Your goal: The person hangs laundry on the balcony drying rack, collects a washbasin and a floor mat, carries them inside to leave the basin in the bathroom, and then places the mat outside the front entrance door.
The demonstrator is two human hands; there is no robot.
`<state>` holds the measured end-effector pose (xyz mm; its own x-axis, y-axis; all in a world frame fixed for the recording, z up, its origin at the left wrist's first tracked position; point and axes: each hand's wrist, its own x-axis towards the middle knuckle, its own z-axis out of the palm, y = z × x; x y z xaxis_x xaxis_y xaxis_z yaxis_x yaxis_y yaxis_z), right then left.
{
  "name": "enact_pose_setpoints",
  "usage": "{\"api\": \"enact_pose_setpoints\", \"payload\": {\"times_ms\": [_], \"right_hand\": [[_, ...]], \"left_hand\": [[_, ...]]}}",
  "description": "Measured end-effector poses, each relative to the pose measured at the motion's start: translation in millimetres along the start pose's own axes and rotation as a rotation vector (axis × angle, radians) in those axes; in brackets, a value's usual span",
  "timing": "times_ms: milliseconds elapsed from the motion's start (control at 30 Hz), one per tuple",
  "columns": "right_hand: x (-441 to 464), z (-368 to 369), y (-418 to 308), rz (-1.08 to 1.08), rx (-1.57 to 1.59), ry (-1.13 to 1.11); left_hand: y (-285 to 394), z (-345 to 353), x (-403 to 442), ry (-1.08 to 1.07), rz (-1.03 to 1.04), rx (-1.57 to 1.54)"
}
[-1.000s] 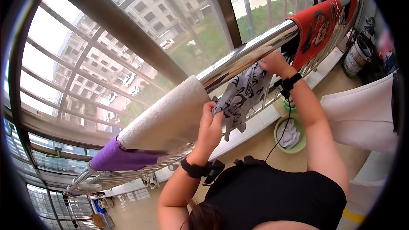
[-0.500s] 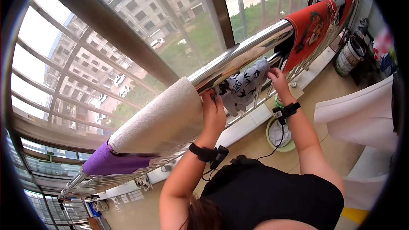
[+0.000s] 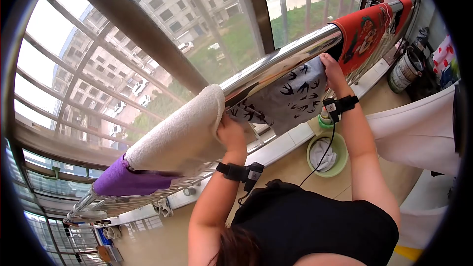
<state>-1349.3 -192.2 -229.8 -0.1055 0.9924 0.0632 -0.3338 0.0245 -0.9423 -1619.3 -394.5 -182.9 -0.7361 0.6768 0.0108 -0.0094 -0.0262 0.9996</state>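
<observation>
The gray cloth with black birds (image 3: 298, 93) is just below the shiny rail (image 3: 283, 57), between the cream towel (image 3: 172, 135) and the red cloth (image 3: 362, 37). The right hand (image 3: 334, 73) pinches its right end. The towel hides the fingertips of the left hand (image 3: 232, 134), so I can't tell its grip. A green tub (image 3: 342, 153) sits below. The dark edge cuts off a big white cloth (image 3: 419, 123).
</observation>
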Motion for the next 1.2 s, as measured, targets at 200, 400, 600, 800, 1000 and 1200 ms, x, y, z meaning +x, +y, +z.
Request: {"api": "enact_pose_setpoints", "payload": {"times_ms": [200,400,600,800,1000,1200], "right_hand": [[2,19,-11,0.172,-0.138,-0.095],[32,-4,21,-0.099,-0.578,-0.089],[10,24,-8,-0.264,-0.954,-0.170],[12,18,2,-0.364,-1.183,-0.127],[22,9,12,-0.376,-1.150,-0.145],[35,-6,25,-0.362,-1.061,-0.206]], "left_hand": [[-11,-6,7,0.034,0.217,0.286],[-37,-10,34,-0.140,0.164,0.551],[-7,-9,28,-0.334,0.095,0.828],[-41,-38,42,-0.246,0.547,0.973],[-29,-53,37,-0.077,0.777,1.168],[-7,-66,32,-0.177,0.640,1.200]]}}
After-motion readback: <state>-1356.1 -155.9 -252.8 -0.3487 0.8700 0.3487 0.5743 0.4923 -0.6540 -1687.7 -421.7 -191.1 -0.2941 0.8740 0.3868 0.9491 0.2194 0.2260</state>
